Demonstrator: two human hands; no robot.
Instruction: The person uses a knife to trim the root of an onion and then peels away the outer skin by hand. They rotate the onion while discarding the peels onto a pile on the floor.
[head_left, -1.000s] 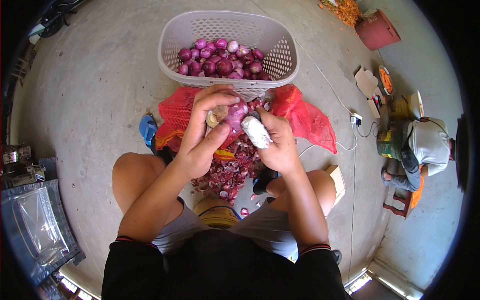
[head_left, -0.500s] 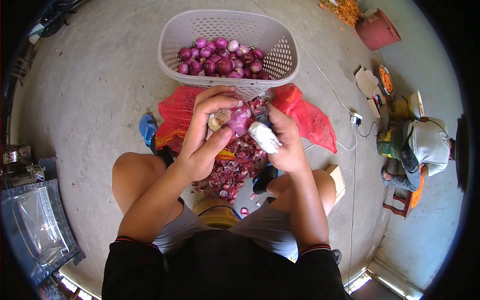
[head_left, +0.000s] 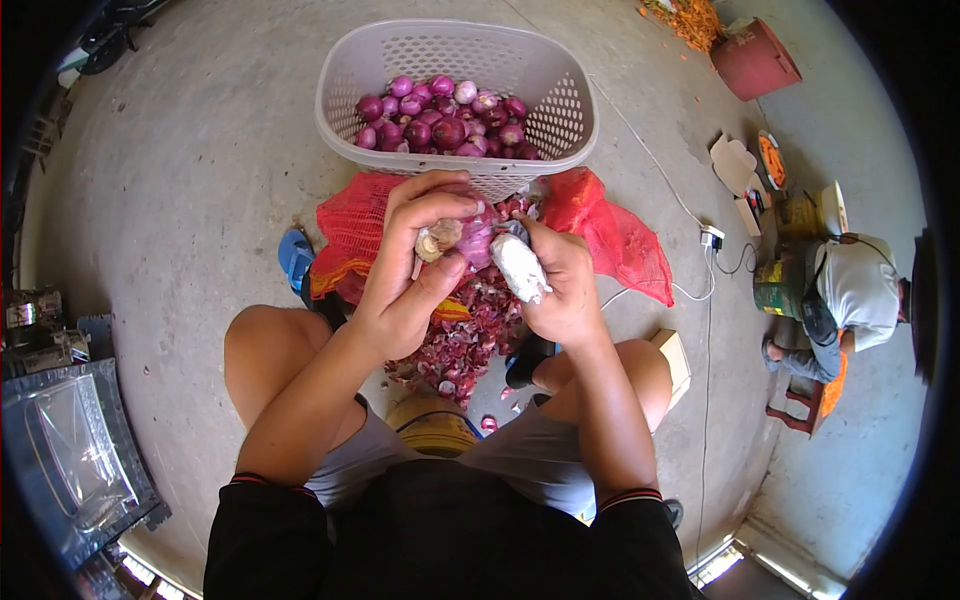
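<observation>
My left hand point(head_left: 405, 285) is closed around a red onion point(head_left: 478, 240), its thumb and fingers pressing from either side. The onion's brown, dry root end point(head_left: 438, 240) faces left. My right hand point(head_left: 562, 285) is closed at the onion's right side. A white wrapping point(head_left: 520, 268) covers what appears to be its thumb. Between that thumb and the index finger shows a small dark piece of a knife point(head_left: 514, 229); the rest is hidden. Below both hands lies a heap of red onion skins point(head_left: 455, 350).
A pale plastic basket point(head_left: 345, 85) of red onions point(head_left: 440, 120) stands ahead. Red mesh sacks point(head_left: 630, 245) lie before it. Between my legs is a yellow container point(head_left: 435, 425). A white cable point(head_left: 655, 160) runs to a socket block point(head_left: 712, 237). Another person point(head_left: 860, 290) sits at right.
My right hand has shifted slightly left and down, with its white-wrapped thumb closer against the onion. My left hand and the onion have barely moved.
</observation>
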